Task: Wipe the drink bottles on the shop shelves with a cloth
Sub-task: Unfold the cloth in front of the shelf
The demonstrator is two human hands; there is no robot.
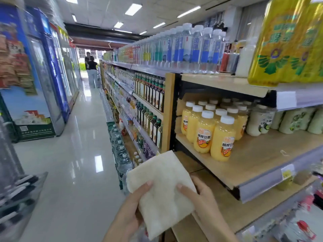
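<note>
A folded cream cloth is held flat in front of me at the bottom centre. My left hand pinches its lower left side with the thumb on top. My right hand pinches its right edge the same way. Just right of and above the cloth, orange juice bottles with white caps stand in rows on a wooden shelf. Pale milky bottles stand further right on the same shelf. Clear water bottles with blue labels line the top shelf.
Large yellow bottles stand on the top shelf at right. A long shelving run with dark tea bottles stretches down the aisle. Glass-door fridges line the left side over a glossy floor. Two people stand at the far end.
</note>
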